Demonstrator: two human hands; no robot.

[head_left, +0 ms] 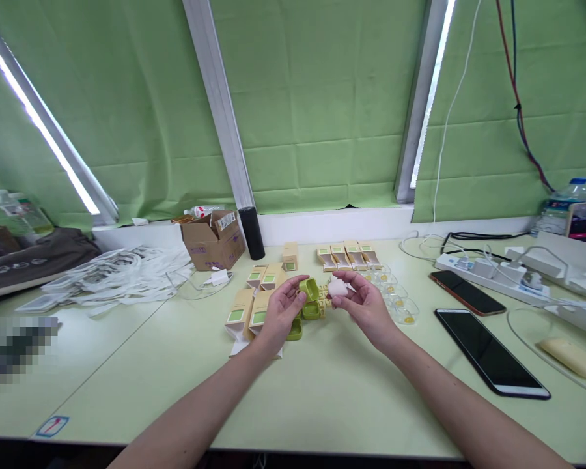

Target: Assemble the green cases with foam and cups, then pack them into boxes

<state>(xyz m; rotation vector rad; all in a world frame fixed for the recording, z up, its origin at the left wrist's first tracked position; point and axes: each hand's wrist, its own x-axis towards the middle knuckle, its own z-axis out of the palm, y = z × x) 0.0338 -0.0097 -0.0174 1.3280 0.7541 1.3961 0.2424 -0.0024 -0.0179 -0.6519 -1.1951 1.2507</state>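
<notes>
My left hand pinches a small olive-green rounded case between thumb and fingers, its hollow side facing me. Just below it shows another green piece; whether the two are joined I cannot tell. A further green case sits on the table beside my left hand. With its thumb and fingertips, my right hand grips a small white rounded piece, held just right of the green case. Left of my hands stand several small tan boxes with green labels, some with flaps open.
Clear plastic packaging with yellow spots lies right of my hands. Behind is a row of tan boxes. A cardboard carton, black cylinder and white straps lie left; phones and a power strip right.
</notes>
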